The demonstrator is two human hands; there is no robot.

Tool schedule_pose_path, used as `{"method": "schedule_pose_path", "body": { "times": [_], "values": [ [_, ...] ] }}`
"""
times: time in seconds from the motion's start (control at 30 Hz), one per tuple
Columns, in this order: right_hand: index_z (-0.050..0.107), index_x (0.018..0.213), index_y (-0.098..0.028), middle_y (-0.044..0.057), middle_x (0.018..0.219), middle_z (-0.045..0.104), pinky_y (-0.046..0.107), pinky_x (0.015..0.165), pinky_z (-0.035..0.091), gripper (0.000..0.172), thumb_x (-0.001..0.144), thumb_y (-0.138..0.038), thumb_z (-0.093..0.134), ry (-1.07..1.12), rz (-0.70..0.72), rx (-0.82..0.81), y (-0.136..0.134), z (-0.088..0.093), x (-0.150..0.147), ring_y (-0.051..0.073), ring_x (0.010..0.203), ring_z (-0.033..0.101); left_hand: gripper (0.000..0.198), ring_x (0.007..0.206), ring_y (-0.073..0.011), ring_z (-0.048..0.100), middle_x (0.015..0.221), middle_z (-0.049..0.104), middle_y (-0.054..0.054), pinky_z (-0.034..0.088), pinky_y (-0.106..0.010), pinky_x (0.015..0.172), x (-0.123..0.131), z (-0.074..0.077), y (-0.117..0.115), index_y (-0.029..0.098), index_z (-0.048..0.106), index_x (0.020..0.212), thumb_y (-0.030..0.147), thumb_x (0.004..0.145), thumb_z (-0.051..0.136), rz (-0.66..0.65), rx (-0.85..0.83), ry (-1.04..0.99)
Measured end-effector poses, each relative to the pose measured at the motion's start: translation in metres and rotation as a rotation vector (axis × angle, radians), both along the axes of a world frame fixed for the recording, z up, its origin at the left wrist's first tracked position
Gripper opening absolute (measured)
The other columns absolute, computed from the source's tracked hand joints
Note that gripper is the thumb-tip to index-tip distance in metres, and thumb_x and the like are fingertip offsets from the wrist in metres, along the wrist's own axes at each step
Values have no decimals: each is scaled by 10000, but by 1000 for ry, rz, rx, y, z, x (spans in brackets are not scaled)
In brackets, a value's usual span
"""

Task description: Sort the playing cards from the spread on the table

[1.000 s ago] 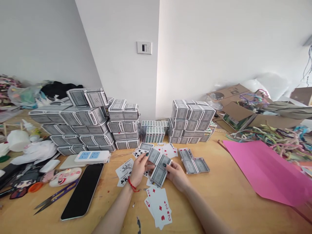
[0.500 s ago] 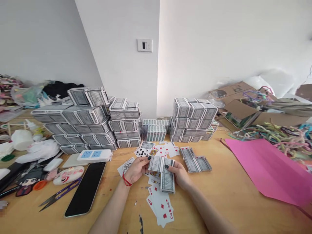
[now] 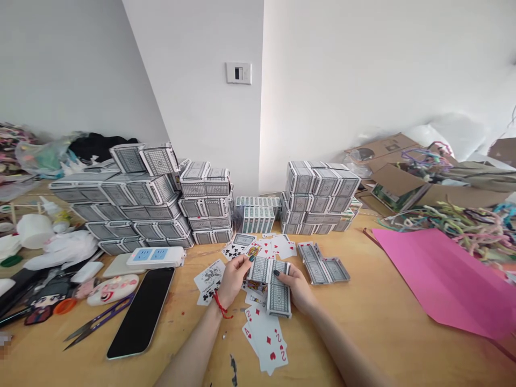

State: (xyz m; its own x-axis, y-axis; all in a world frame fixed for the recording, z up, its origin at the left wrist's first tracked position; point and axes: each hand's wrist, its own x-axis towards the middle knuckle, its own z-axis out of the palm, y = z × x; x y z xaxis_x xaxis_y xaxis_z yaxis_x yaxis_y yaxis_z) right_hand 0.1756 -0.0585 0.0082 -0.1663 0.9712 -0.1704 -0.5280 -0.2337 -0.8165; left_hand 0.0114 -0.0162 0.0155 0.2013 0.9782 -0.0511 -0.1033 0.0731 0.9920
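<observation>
Between my hands is an L-shaped piece of folded playing cards (image 3: 279, 294), grey patterned backs facing up. My right hand (image 3: 297, 285) grips its right side, thumb on top. At its upper left corner, my left hand (image 3: 234, 277) pinches the edge between thumb and fingers. Loose playing cards (image 3: 266, 338) lie face up below the piece. More face-up cards (image 3: 268, 248) are spread beyond it, and a joker card (image 3: 210, 277) lies left of my left hand. A similar folded-card piece (image 3: 322, 263) rests on the table to the right.
Stacked folded-card blocks (image 3: 141, 188) stand at the back left, with another stack (image 3: 320, 196) at the back right. Card packs (image 3: 258, 217) sit between them. On the left lie a phone (image 3: 141, 314), thread snips (image 3: 99, 321) and a power strip (image 3: 155, 257); pink paper (image 3: 443, 285) lies right.
My left hand has shifted slightly right and turned at the wrist, uncovering more of the cards beside it. The held piece has moved slightly right.
</observation>
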Motion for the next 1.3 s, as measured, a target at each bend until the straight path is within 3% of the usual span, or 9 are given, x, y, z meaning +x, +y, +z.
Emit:
{"method": "schedule_pose_path", "body": {
  "times": [0.13, 0.27, 0.4, 0.53, 0.7, 0.83, 1.03, 1.17, 1.3],
  "values": [
    [507, 804, -169, 9, 649, 646, 281, 489, 460, 237, 633, -241, 655, 0, 71, 10, 1, 1, 1, 170, 518, 608, 225, 600, -128, 475, 679, 563, -10, 381, -232, 562, -1, -7, -1, 160, 560, 767, 371, 717, 501, 9, 24, -68],
    [506, 781, -164, 10, 645, 641, 281, 504, 457, 213, 641, -243, 647, -14, 115, 21, 1, 1, 3, 161, 515, 601, 242, 738, -163, 498, 769, 579, -37, 390, -246, 648, -3, -6, -2, 162, 568, 818, 368, 734, 471, 57, 78, 44],
    [498, 780, -171, 6, 649, 639, 294, 519, 460, 234, 633, -264, 655, -44, 90, 14, -1, 1, 3, 165, 520, 602, 249, 555, -111, 410, 600, 475, 16, 333, -217, 515, -3, -1, -2, 165, 494, 669, 371, 777, 403, -33, 218, 244],
    [494, 796, -177, 2, 656, 643, 295, 515, 458, 256, 631, -277, 662, -67, 65, 17, 0, 2, 2, 166, 517, 603, 302, 455, -81, 281, 487, 306, 60, 233, -206, 435, -3, -3, 0, 178, 384, 541, 370, 773, 410, 44, 288, 369],
    [504, 818, -165, 11, 657, 642, 281, 504, 456, 287, 613, -283, 667, -25, 65, 10, 2, 1, 1, 161, 514, 598, 280, 563, -118, 420, 600, 493, 7, 347, -221, 531, -2, -7, 1, 156, 504, 645, 392, 770, 423, 57, 233, 195],
    [517, 811, -162, 17, 652, 644, 281, 505, 449, 270, 620, -289, 661, 6, 91, 14, 3, -1, 0, 159, 501, 590, 270, 690, -161, 483, 712, 582, -32, 383, -255, 665, -2, 2, -3, 151, 573, 765, 383, 764, 435, 2, 143, 48],
    [525, 796, -167, 3, 662, 639, 275, 565, 438, 270, 611, -286, 682, -73, 48, 54, 0, 0, 3, 155, 563, 589, 245, 582, -126, 420, 609, 522, 6, 340, -225, 562, -4, 11, -4, 156, 549, 682, 378, 737, 463, -77, 126, 132],
    [515, 767, -172, -6, 665, 632, 269, 577, 436, 235, 626, -272, 673, -97, -11, 54, -1, 0, 2, 147, 583, 585, 284, 490, -94, 316, 506, 384, 42, 262, -213, 476, -2, 7, -1, 170, 443, 544, 368, 747, 451, 27, 222, 271],
    [510, 777, -172, 0, 614, 626, 313, 571, 450, 250, 618, -282, 668, -2, -2, -4, -1, 4, -1, 176, 557, 595, 260, 516, -100, 358, 537, 418, 34, 279, -217, 490, 1, 4, -1, 167, 506, 615, 386, 746, 457, 29, 180, 145]
  ]
}}
